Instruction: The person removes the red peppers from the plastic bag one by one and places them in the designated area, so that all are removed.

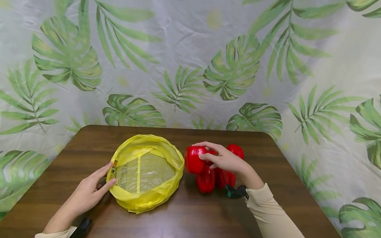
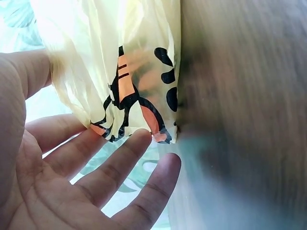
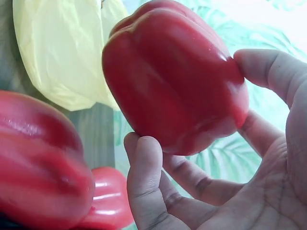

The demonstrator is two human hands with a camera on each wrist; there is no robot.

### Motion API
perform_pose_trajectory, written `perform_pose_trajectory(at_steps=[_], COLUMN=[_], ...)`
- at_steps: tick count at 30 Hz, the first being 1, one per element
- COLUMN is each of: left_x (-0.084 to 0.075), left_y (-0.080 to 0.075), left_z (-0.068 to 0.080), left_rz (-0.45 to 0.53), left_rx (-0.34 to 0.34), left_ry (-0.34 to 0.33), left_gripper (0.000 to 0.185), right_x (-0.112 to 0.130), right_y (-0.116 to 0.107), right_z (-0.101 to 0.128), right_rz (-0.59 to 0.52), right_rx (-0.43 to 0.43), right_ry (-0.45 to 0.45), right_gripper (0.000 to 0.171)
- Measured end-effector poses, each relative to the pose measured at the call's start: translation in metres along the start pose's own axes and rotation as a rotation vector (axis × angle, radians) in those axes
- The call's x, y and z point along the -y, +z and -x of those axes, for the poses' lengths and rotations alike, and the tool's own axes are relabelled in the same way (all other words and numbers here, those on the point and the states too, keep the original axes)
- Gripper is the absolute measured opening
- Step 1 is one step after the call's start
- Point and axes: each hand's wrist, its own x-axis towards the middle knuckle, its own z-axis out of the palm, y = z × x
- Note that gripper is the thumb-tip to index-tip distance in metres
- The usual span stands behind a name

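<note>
I am gripping a red pepper (image 1: 194, 160) in my right hand (image 1: 224, 160), lifting it just at three o'clock of the yellow bag (image 1: 148, 172). My left hand (image 1: 89, 191), fingers straight, is steadying the bag's rim at nine o'clock. Next, I judge, comes carrying the pepper over the opening. More peppers (image 1: 217, 178) are crowding under my wrist on the table (image 1: 89, 142).

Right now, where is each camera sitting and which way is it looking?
Head: on the person's head, looking forward and down at the table; shows both hands, left hand on the yellow bag, right hand gripping a red pepper.
Left wrist: looks past the open palm at the bag.
Right wrist: looks along the fingers at the held pepper, other peppers beside.
Both wrist views share the bag.
</note>
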Motion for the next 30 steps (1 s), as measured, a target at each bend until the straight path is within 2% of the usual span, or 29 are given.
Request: perform_pose_trajectory(at_steps=[6, 14, 24, 30], left_x=[0.000, 0.001, 0.000, 0.001], left_y=[0.003, 0.001, 0.002, 0.002], left_z=[0.000, 0.001, 0.001, 0.000], left_rz=[0.009, 0.006, 0.019, 0.023], left_rx=[-0.003, -0.006, -0.001, -0.007], left_ry=[0.005, -0.003, -0.011, -0.013], left_gripper=[0.069, 0.069, 0.069, 0.069], right_x=[-0.010, -0.024, -0.047, -0.051], right_y=[-0.004, -0.016, -0.045, -0.064], right_z=[0.014, 0.030, 0.052, 0.064], right_rz=[0.011, -0.002, -0.101, -0.107], right_rx=[-0.011, 0.018, 0.093, 0.092], right_ry=[0.029, 0.057, 0.043, 0.025], right_gripper=[0.045, 0.045, 0.049, 0.048])
